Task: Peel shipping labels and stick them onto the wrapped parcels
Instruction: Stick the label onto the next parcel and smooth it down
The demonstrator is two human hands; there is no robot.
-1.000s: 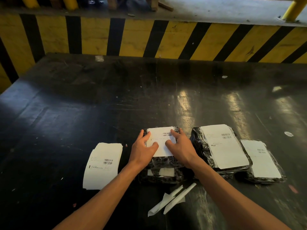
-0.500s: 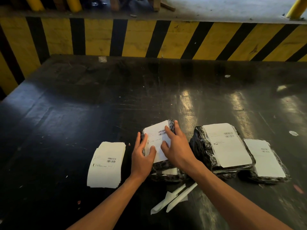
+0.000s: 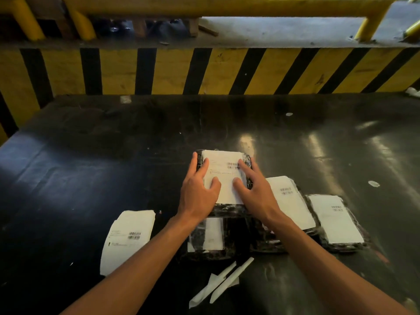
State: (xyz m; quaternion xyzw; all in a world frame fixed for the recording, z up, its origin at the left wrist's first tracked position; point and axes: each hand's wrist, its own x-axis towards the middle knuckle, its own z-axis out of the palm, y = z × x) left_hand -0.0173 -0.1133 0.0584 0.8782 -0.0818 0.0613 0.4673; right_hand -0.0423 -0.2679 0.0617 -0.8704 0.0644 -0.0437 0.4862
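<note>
While both open palms, left hand [image 3: 197, 192] and right hand [image 3: 256, 192], flatten a label [image 3: 223, 178] onto the top parcel [image 3: 227, 209] near the desk's [image 3: 91, 167] front edge, its glossy wrap looks slippery, best steadied at the sides.

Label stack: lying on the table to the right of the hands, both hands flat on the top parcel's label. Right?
Not quite. The label stack lies on the table to the left of the hands, not the right; the head view shows it. The rest holds: the left hand and right hand are flat on the top parcel's label.
</note>
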